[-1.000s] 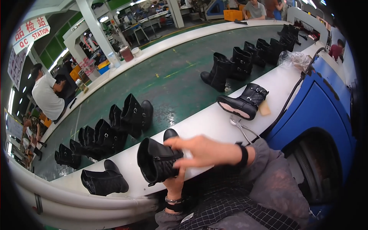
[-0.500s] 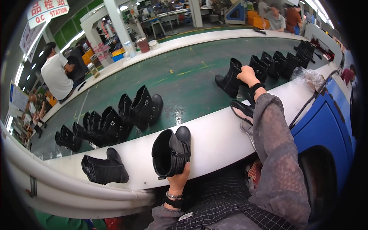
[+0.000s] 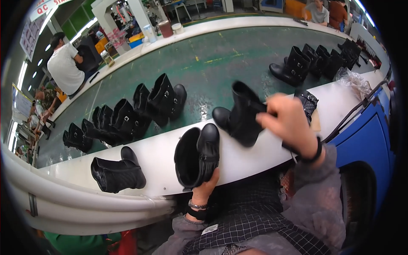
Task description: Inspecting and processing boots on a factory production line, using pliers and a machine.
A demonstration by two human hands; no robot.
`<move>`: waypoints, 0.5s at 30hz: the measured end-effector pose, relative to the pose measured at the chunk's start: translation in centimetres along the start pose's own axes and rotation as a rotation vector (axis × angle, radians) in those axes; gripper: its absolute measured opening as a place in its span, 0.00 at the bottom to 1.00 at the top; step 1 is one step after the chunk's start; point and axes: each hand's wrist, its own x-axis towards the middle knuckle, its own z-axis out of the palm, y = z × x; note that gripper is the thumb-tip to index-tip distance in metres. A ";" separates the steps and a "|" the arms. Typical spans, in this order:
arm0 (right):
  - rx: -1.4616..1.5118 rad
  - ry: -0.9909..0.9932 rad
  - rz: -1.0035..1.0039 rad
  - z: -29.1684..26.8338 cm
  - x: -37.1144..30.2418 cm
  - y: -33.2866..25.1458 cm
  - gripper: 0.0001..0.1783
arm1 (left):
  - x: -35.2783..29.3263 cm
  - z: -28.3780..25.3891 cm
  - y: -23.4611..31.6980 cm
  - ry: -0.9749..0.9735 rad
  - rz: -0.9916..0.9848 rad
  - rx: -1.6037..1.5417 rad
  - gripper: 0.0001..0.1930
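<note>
In my left hand (image 3: 206,187) is a black buckled boot (image 3: 187,159), gripped near its heel, with the wide opening facing me and the rounded toe pointing away. My right hand (image 3: 287,121), smeared by motion, is closed on the shaft of a second black boot (image 3: 240,117). That boot is tilted over the white ledge's far edge, toe to the left. Just behind my right wrist, another piece of black buckled footwear (image 3: 308,104) is partly hidden. A further black boot (image 3: 119,172) lies on its side on the ledge to the left.
Beyond the white ledge (image 3: 157,174) runs a green conveyor belt (image 3: 199,57). Several black boots (image 3: 123,117) stand on its left part, more (image 3: 297,66) on the right. Crumpled clear plastic (image 3: 355,83) and a blue machine (image 3: 357,140) are at right. A seated person (image 3: 68,63) is far left.
My right hand has brought its boot from the belt leftward and nearer to me. My left hand keeps its boot, shifted slightly. The footwear by my right wrist now shows its buckled side.
</note>
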 end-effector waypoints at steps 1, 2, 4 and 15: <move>0.006 -0.012 -0.008 0.3 -2.4 -1.4 0.14 | -0.2 0.0 0.0 -0.024 0.069 0.025 0.18; 0.065 -0.031 -0.065 0.7 -4.6 -2.5 0.13 | -0.4 -0.1 0.1 -0.045 0.025 0.043 0.18; 0.155 0.085 -0.039 2.0 -8.0 -3.8 0.14 | -0.7 0.0 0.1 -0.052 0.008 0.078 0.17; 0.476 -0.053 0.351 7.4 -10.4 -3.3 0.35 | 0.5 -1.4 1.6 -0.208 0.062 0.374 0.21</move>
